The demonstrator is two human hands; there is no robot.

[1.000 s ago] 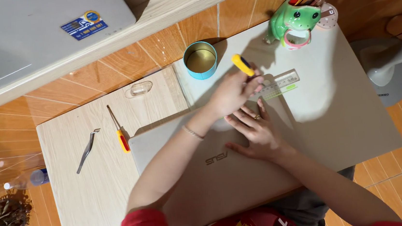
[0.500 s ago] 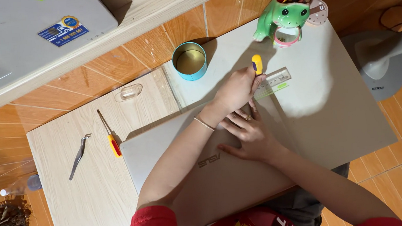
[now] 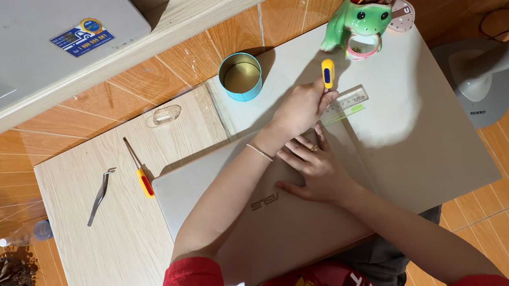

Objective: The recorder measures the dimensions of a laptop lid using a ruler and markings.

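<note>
the left hand (image 3: 302, 107) gripped a yellow-handled screwdriver (image 3: 327, 74) upright at the closed laptop (image 3: 261, 216) edge. the right hand (image 3: 318, 171) lay flat, fingers spread, steadying it. the tip probably needed seating squarely.

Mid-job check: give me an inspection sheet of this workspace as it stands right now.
Surface: light wooden board on an orange tiled floor, with a grey mat beside it.
Job's things: closed grey laptop lying flat; yellow-and-blue screwdriver upright at its far edge.
Clutter: teal tin, open and empty; second screwdriver; metal tweezers; clear ruler; green frog pen holder; small clear case.
Grippers: left hand grips the screwdriver; right hand lies flat on the laptop.
Cables: dark cable on the floor, top right.
Surroundings: fan base; another grey device on a wooden ledge.
</note>
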